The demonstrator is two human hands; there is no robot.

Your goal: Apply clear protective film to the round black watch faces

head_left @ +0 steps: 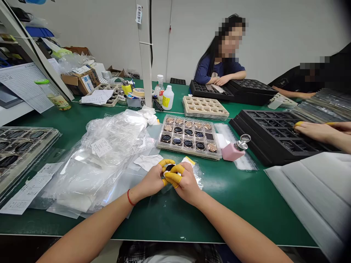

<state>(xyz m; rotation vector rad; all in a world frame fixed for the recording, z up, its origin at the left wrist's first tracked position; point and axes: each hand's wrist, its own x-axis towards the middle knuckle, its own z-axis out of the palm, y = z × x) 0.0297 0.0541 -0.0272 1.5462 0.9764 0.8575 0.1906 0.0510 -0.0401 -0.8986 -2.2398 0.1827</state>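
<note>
Both hands meet over the front middle of the table, with yellow finger cots on several fingertips. My left hand point(155, 178) is closed on the edge of a small round black watch face point(170, 167), partly hidden by the fingers. From the other side my right hand point(187, 181) pinches it too; a small white bit shows at its fingertips, too small to name. Just beyond is a clear plastic tray point(189, 149) of round watch parts, some black-faced, some rose gold. A white cloth point(148, 162) lies behind my left hand.
Crumpled plastic bags point(109, 153) cover the left. A pink pump bottle point(233, 151) stands right of the tray, near a black foam tray point(257, 146) where a co-worker's hands point(318, 131) reach in. Another person point(219, 69) sits opposite. A white post point(144, 54) rises behind.
</note>
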